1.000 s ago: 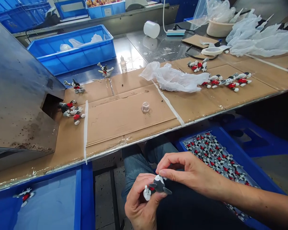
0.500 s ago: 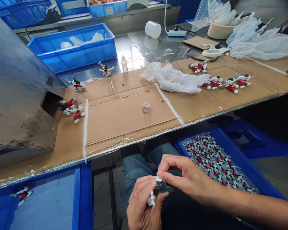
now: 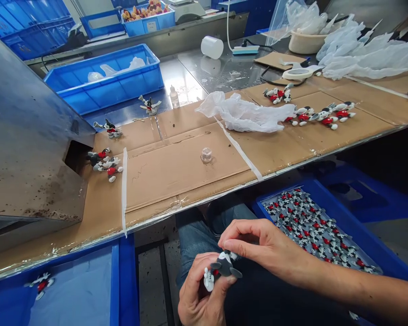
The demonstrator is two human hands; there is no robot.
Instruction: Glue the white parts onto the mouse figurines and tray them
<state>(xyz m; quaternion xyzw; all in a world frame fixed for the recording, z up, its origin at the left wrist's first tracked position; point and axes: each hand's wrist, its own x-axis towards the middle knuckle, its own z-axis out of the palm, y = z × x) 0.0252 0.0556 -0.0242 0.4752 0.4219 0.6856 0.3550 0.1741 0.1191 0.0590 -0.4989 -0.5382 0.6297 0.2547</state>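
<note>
Low in front of my lap, my left hand (image 3: 199, 296) is closed around a small black, white and red mouse figurine (image 3: 221, 268). My right hand (image 3: 261, 246) pinches the figurine's head from above with thumb and forefinger. A blue bin (image 3: 357, 226) at my right knee holds several more of these figurines (image 3: 313, 231). Another blue bin (image 3: 120, 290) at lower left contains one figurine (image 3: 41, 283) on a bare floor.
A cardboard-covered bench (image 3: 177, 167) carries figurines at left (image 3: 105, 160) and right (image 3: 321, 113), a crumpled white bag (image 3: 245, 112), a small clear cap (image 3: 206, 155) and a glue bottle (image 3: 173, 95). A metal housing (image 3: 27, 149) stands at left. Blue crates (image 3: 105, 81) sit behind.
My hands have shifted only slightly and the figurine's head has turned a little between my fingers. The view has tilted down a bit.
</note>
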